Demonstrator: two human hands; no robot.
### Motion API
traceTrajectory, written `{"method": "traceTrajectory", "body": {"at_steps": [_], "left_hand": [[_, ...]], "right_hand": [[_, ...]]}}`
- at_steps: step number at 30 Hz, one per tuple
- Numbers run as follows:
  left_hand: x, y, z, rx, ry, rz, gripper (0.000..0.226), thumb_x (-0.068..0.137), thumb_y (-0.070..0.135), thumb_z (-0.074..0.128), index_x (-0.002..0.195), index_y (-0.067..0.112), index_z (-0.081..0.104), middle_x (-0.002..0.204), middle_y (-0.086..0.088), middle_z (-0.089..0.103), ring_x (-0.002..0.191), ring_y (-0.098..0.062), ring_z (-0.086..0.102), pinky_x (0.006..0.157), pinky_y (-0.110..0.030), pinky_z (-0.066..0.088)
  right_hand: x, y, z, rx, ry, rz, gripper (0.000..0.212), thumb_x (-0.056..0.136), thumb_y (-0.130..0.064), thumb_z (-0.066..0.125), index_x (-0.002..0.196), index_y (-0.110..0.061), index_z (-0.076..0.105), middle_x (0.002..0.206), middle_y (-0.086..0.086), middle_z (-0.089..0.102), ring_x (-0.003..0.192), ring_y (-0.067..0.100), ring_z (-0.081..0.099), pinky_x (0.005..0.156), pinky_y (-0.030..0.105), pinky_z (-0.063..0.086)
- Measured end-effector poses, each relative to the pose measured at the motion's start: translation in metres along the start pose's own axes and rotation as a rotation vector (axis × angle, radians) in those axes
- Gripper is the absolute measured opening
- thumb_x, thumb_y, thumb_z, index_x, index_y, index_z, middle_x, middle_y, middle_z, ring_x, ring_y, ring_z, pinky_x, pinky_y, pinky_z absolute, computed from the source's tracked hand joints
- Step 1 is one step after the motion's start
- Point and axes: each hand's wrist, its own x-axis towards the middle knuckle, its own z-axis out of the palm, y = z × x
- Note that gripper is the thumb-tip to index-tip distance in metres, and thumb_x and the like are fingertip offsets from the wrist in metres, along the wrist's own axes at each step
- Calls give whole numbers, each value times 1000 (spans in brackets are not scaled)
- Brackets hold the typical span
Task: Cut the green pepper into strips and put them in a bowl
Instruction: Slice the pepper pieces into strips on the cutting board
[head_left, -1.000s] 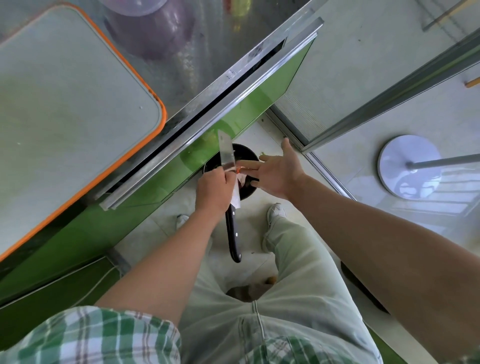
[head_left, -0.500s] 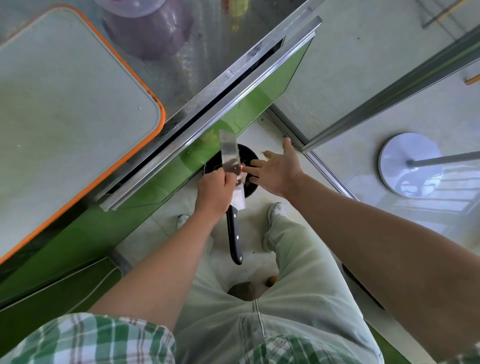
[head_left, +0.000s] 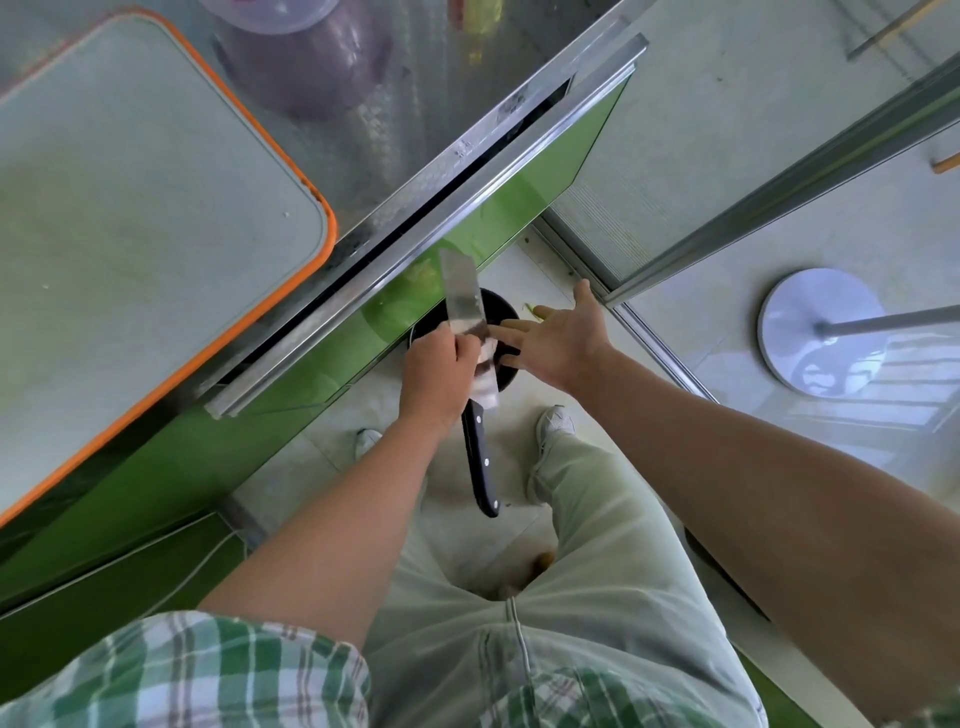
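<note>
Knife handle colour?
Black with small pale rivets, seen on the knife handle in the head view.

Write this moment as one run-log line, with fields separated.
left hand: grips knife by blade, handle toward person | right hand: open, fingers at blade | below: black round container

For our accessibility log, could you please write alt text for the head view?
A person's left hand grips a knife by its blade above a black round container on the floor, the open right hand at the blade. An orange-rimmed cutting board lies on the counter.
</note>
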Motion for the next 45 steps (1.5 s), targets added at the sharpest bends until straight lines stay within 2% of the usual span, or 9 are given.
{"method": "traceTrajectory", "body": {"at_steps": [4, 9, 13, 16, 19, 22, 27, 37, 45], "left_hand": [[-2, -5, 0, 57, -35, 9, 37, 96, 12, 42, 59, 15, 33, 55, 3, 36, 52, -15, 33, 47, -27, 23], [0, -12, 1, -116, -63, -131, 34, 98, 21, 38, 72, 7, 54, 66, -4, 56, 57, -9, 60, 57, -29, 51], [1, -10, -3, -309, -38, -353, 34, 96, 12, 36, 63, 14, 33, 59, -1, 31, 52, -16, 29, 45, -26, 27], [4, -11, -4, -464, -35, -516, 24, 95, 16, 33, 73, 13, 42, 68, -6, 38, 60, -21, 40, 36, -20, 34], [4, -12, -7, -548, -38, -559, 27, 95, 17, 32, 76, 13, 51, 72, -7, 48, 62, -21, 47, 40, -23, 36], [5, -16, -6, -597, -18, -618, 22, 92, 15, 34, 75, 11, 47, 72, -8, 44, 57, -21, 42, 38, -20, 33], [0, -14, -10, -572, -23, -602, 23, 93, 13, 33, 70, 14, 36, 66, -2, 33, 54, -17, 33, 36, -17, 28], [-1, -17, -18, -560, -28, -560, 23, 92, 15, 34, 70, 15, 36, 65, -3, 32, 55, -17, 31, 38, -18, 25], [-8, -12, -23, -600, -12, -506, 35, 94, 9, 35, 61, 17, 29, 52, 5, 29, 49, -14, 25, 31, -12, 19]], "right_hand": [[-1, 1, 7, -222, 135, -25, 72, 96, -62, 21, 154, -20, 9, 155, 21, 23, 134, 34, 42, 114, 47, 15], [-5, 3, 9, -538, 70, -101, 70, 98, -60, 17, 154, -18, 10, 152, 20, 32, 133, 32, 44, 115, 51, 10], [-8, 16, 4, -1051, -81, -276, 62, 98, -61, 13, 150, -31, 27, 158, 5, 22, 144, 26, 22, 117, 50, 10], [-6, 36, -3, -1385, -172, -245, 90, 75, -88, 15, 150, -38, 25, 161, -10, 1, 148, 22, 1, 117, 53, 1], [-3, 49, -9, -1593, -251, -220, 70, 84, -80, 9, 145, -50, 26, 160, -11, -11, 147, 21, -16, 117, 53, -9], [1, 49, -11, -1648, -85, -181, 101, 66, -92, 2, 152, -39, 12, 161, -4, -11, 147, 16, -16, 117, 44, -11], [0, 45, -8, -1701, -34, -215, 53, 98, -58, 5, 149, -44, 8, 160, -3, -17, 147, 22, -14, 116, 46, -8], [12, 54, 0, -1727, -72, -228, 65, 87, -73, 13, 147, -51, 16, 161, -8, -9, 148, 22, -9, 117, 48, -4], [19, 59, 6, -1740, -14, -235, 52, 99, -60, 13, 148, -47, 20, 161, -7, -6, 148, 24, -7, 118, 49, -2]]}}
